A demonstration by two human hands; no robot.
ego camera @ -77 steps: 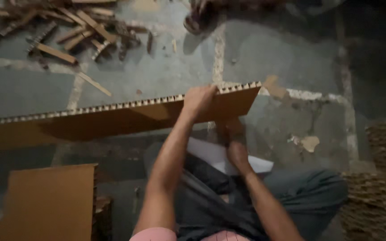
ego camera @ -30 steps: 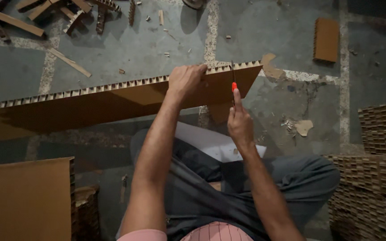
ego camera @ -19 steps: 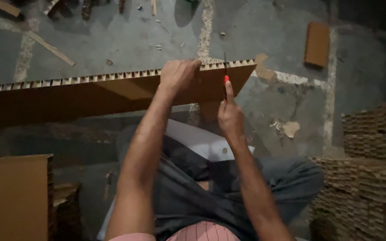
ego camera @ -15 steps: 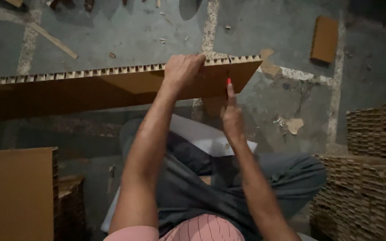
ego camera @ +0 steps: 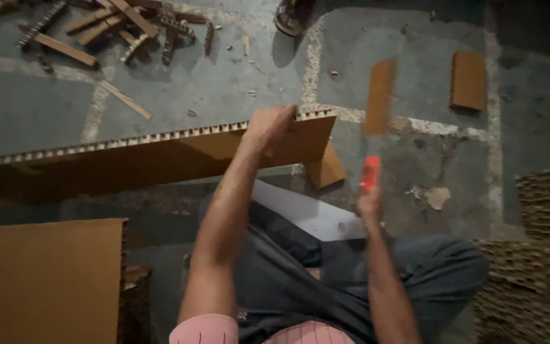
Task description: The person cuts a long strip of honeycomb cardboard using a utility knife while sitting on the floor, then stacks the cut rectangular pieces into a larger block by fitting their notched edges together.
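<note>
— Fingers of the left hand (ego camera: 270, 129) are curled over the top edge of that long honeycomb cardboard board (ego camera: 148, 159), near its right end. See it? The board stands on its long edge across the floor in front of the seated person, and runs off to the left.

— I see it. What sits at the far left?

— A stack of flat cardboard sheets (ego camera: 52, 280), low down beside the person's knee. Up past the board, a heap of cardboard offcuts (ego camera: 116, 28) lies scattered on the grey floor (ego camera: 224, 83).

— And under the board's right end?

— A small brown cardboard scrap (ego camera: 326, 169) on the floor, and a white sheet (ego camera: 307, 213) lying across the lap.

— Now the right hand?

— The right hand (ego camera: 369, 205) is closed round a red-handled cutter (ego camera: 370, 173), well clear of the board's end. Just above the cutter a narrow cardboard strip (ego camera: 380, 97) shows blurred; I cannot tell whether anything touches it.

— Further right?

— A cardboard rectangle (ego camera: 468, 79) lies flat on the floor, and stacked honeycomb boards (ego camera: 542, 255) fill the lower right corner.
</note>
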